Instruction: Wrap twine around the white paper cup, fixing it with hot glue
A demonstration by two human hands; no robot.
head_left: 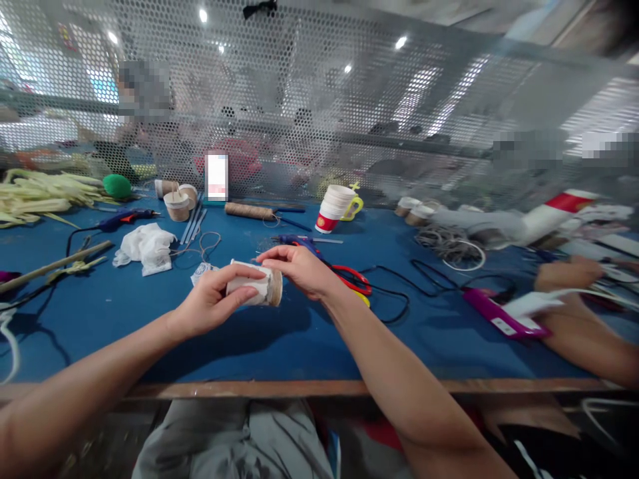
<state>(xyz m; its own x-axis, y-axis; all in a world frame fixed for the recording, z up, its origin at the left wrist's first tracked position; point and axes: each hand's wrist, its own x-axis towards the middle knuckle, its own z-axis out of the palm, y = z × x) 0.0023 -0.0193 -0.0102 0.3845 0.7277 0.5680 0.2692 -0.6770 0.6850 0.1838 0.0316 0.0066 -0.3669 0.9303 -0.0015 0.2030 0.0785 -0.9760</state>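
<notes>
My left hand [204, 299] is wrapped round a white paper cup [241, 293] that lies on its side above the table. Brown twine [275, 287] is wound in a band round the cup's right end. At that end my right hand [299, 266] has its fingers bent together against the cup's upper side; what they pinch, if anything, is hidden. Just behind the right hand lies a blue glue gun [299, 243]. Scissors with red and yellow handles [357, 278] are partly covered by my right forearm.
Stacked paper cups [333, 207], a twine roll [249, 211], a phone [216, 178] and twine-wrapped cups [177, 205] stand along the back. A crumpled white bag [146, 247] lies left. Right are a purple power strip [499, 313], black cable [404, 293] and another person's arm [589, 319]. Perforated metal screen [279, 100] behind.
</notes>
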